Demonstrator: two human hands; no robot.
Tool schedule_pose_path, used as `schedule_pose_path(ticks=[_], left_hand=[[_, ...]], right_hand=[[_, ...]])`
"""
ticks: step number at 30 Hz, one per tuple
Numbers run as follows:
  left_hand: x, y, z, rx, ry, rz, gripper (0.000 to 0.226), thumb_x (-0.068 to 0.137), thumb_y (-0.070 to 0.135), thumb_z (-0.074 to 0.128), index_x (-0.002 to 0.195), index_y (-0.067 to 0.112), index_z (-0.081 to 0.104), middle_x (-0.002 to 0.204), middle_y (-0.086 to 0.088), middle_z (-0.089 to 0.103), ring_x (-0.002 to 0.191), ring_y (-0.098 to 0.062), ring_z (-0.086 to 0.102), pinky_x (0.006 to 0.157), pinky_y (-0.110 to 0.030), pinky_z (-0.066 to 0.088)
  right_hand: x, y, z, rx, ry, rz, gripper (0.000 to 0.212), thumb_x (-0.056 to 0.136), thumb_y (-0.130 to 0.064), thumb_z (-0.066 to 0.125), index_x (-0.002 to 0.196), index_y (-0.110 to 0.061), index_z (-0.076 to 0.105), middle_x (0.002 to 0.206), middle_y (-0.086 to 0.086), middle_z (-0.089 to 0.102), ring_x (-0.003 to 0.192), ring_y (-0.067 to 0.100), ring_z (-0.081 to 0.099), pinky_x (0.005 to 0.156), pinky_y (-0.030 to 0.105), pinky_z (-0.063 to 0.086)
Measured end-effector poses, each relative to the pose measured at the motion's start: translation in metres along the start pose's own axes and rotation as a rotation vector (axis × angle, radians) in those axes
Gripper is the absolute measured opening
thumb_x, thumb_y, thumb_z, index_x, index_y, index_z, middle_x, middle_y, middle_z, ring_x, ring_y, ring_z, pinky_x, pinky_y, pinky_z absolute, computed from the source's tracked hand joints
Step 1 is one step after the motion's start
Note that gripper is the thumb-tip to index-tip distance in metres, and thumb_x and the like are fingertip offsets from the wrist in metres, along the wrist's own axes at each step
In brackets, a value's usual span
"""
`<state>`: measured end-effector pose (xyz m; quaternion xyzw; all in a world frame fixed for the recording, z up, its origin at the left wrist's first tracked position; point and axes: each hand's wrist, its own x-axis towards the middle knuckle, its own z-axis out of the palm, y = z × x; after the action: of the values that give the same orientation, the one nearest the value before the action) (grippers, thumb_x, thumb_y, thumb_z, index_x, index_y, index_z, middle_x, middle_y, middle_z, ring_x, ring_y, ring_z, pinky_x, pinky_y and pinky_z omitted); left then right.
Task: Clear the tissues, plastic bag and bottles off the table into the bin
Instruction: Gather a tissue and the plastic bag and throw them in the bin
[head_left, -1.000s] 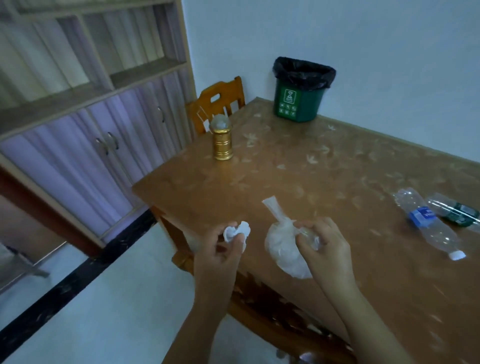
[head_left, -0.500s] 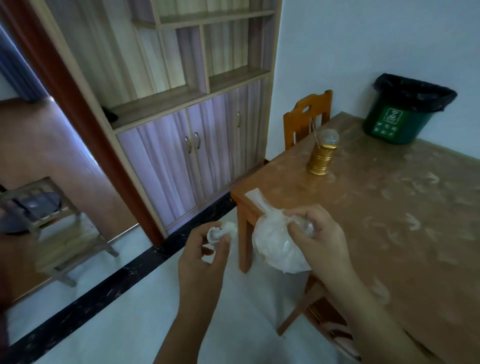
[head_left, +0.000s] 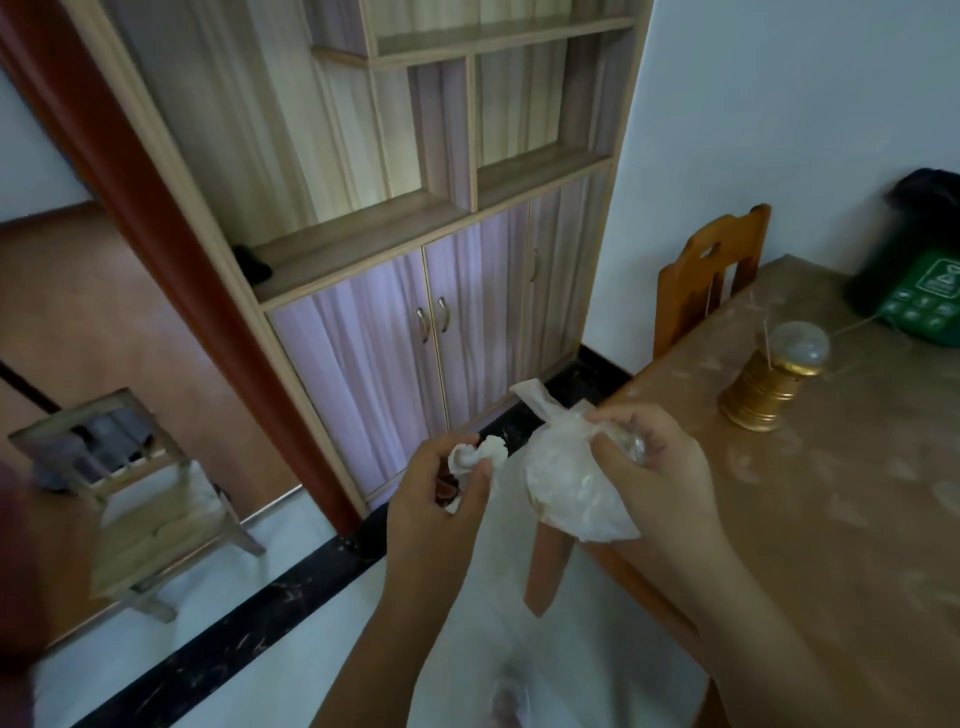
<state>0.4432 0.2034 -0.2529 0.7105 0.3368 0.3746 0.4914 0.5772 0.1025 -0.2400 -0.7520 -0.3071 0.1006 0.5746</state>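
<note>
My left hand (head_left: 441, 499) holds a crumpled white tissue (head_left: 480, 453) between thumb and fingers, off the table's left corner. My right hand (head_left: 649, 467) grips a knotted translucent white plastic bag (head_left: 563, 483) that hangs beside the table corner, above the floor. The green bin (head_left: 924, 306) with a black liner stands on the brown table (head_left: 831, 493) at the far right edge of the view, well away from both hands. No bottles are in view.
A gold lantern (head_left: 763, 389) with a clear dome stands on the table between my hands and the bin. A wooden chair (head_left: 706, 275) sits behind the table's left end. A cabinet (head_left: 431, 322) lines the wall, and a small wooden stool (head_left: 135, 493) stands on the floor at left.
The view has swung left, so the bottles left the frame and the bin slid to the right edge. Both hands keep the tissue and the bag, now off the table's corner.
</note>
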Motion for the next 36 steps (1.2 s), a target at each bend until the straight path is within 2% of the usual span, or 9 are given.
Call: schedule_pose_path(ticks=[2,7,10,13,19,23,29,33,36], left_hand=[[0.042,0.006,0.014,-0.001,-0.043,0.037,0.031,0.083,0.007,0.063,0.083,0.036,0.053,0.076,0.012,0.06,0.069,0.009,0.057,0.061,-0.006,0.043],[0.129,0.005,0.044,0.022,-0.087,0.126,0.028,0.083,0.006,0.062,0.086,0.033,0.054,0.076,0.015,0.06,0.07,0.012,0.057,0.059,-0.003,0.042],[0.168,-0.004,0.061,-0.032,-0.125,0.089,0.019,0.084,0.007,0.062,0.092,0.024,0.057,0.081,0.014,0.062,0.072,0.01,0.058,0.06,-0.004,0.043],[0.209,-0.018,0.077,-0.096,-0.166,0.048,0.024,0.085,0.012,0.063,0.088,0.034,0.057,0.081,0.017,0.066,0.074,0.005,0.06,0.062,-0.01,0.048],[0.313,-0.047,0.103,-0.156,-0.293,0.067,0.027,0.084,0.012,0.065,0.089,0.038,0.057,0.095,0.024,0.065,0.081,-0.001,0.064,0.07,-0.02,0.052],[0.391,-0.056,0.11,-0.21,-0.374,0.122,0.017,0.075,0.027,0.059,0.089,0.036,0.057,0.087,0.03,0.065,0.078,0.001,0.063,0.068,-0.015,0.05],[0.491,-0.063,0.138,-0.248,-0.498,0.216,0.016,0.075,0.025,0.058,0.087,0.036,0.057,0.085,0.031,0.065,0.076,0.004,0.062,0.067,-0.013,0.05],[0.517,-0.066,0.178,-0.328,-0.62,0.205,0.014,0.074,0.032,0.062,0.087,0.035,0.057,0.083,0.029,0.066,0.074,0.005,0.062,0.065,-0.012,0.048],[0.529,-0.067,0.215,-0.383,-0.684,0.194,0.018,0.069,0.043,0.059,0.086,0.036,0.059,0.084,0.025,0.067,0.074,0.003,0.062,0.065,-0.011,0.047]], right_hand=[[0.04,0.004,0.002,-0.032,0.033,-0.002,0.025,0.082,-0.005,0.059,0.084,-0.03,0.062,0.096,-0.002,0.061,0.088,0.0,0.052,0.065,-0.001,0.036],[0.125,0.007,0.005,-0.087,0.121,-0.006,0.022,0.081,-0.007,0.059,0.088,-0.027,0.061,0.099,-0.002,0.059,0.086,0.0,0.051,0.064,-0.003,0.034],[0.161,0.008,0.011,-0.126,0.153,0.002,0.024,0.081,-0.008,0.059,0.087,-0.032,0.059,0.097,-0.008,0.058,0.086,-0.001,0.05,0.064,0.0,0.035],[0.193,0.014,0.019,-0.146,0.199,0.008,0.03,0.081,-0.009,0.059,0.082,-0.038,0.057,0.094,-0.017,0.057,0.087,-0.011,0.049,0.064,-0.002,0.035],[0.268,0.03,0.052,-0.21,0.317,0.05,0.031,0.081,-0.011,0.061,0.08,-0.042,0.054,0.093,-0.015,0.058,0.088,-0.002,0.052,0.067,0.012,0.037],[0.328,0.029,0.08,-0.24,0.429,0.06,0.035,0.08,-0.008,0.062,0.078,-0.042,0.052,0.089,-0.011,0.059,0.087,0.001,0.054,0.068,0.008,0.038],[0.4,0.026,0.101,-0.267,0.573,0.085,0.031,0.078,-0.006,0.063,0.078,-0.036,0.055,0.088,-0.002,0.062,0.083,0.002,0.056,0.065,0.004,0.041],[0.425,0.034,0.091,-0.311,0.658,0.124,0.02,0.078,-0.005,0.063,0.085,-0.023,0.061,0.088,-0.004,0.062,0.085,-0.003,0.053,0.067,0.003,0.04],[0.441,0.042,0.074,-0.35,0.739,0.142,0.024,0.077,-0.004,0.062,0.083,-0.027,0.06,0.087,-0.012,0.06,0.085,-0.006,0.052,0.068,0.002,0.039]])
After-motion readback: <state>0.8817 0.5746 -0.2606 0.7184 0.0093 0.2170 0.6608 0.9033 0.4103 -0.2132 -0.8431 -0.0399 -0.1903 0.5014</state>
